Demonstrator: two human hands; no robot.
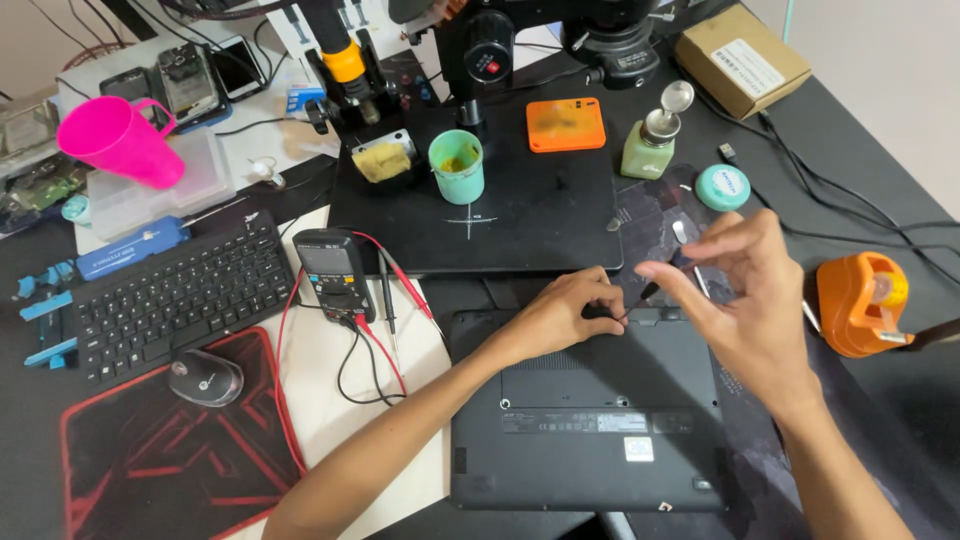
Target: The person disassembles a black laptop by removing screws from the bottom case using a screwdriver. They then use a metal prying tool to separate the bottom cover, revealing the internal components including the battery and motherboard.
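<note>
Upside-down black laptop (590, 420) lies nearest, between a multimeter (333, 272) and an orange tape dispenser (858, 300). Left hand (565, 312) presses curled fingertips on its far edge; right hand (745, 290) pinches a thin dark tool (640, 298) there. Microscope base (490, 205) stands just beyond.

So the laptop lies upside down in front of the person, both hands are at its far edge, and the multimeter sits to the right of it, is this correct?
One detail is wrong. The head view shows the multimeter to the left of the laptop, not the right, beside the keyboard. The rest holds: the laptop lies bottom up, with the left hand and right hand at its far edge.
</note>
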